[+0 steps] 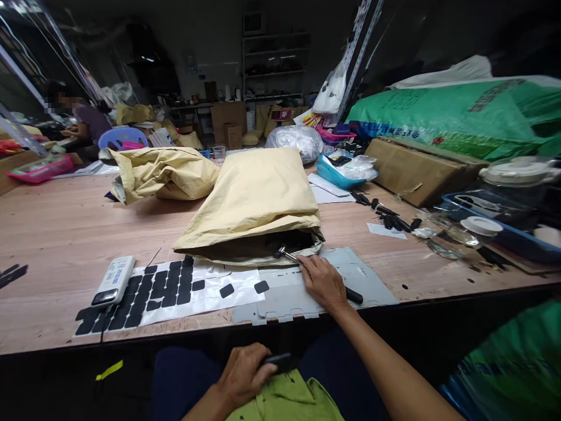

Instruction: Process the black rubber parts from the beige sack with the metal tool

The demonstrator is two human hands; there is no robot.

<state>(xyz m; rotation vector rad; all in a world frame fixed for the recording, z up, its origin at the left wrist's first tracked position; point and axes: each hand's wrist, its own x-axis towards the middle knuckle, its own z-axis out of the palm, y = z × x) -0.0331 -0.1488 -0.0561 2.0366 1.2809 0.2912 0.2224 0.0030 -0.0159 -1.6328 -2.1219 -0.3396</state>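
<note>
At the far left, a pink tray [41, 169] sits on the wooden table [56, 234]. Next, a white device [114, 282] rests on a white sheet [197, 299] bearing rows of black rounded squares. Behind them lies a crumpled yellow bag [170, 175]. The left hand [245, 374], below the table edge near the lap, is curled around a dark object [280, 361]; what that is, I cannot tell. Above it on the table, a fuller yellow bag [267, 187] lies with its mouth open toward the person. The right hand [323, 283] has its fingers closed over a metal rod [289, 256], whose tip is at that mouth. 1 black handle end [354, 295] shows past the hand, above a grey board [368, 275]. Farther right are a blue basket [335, 175], a cardboard box [416, 169] and a green sack [438, 111].
</note>
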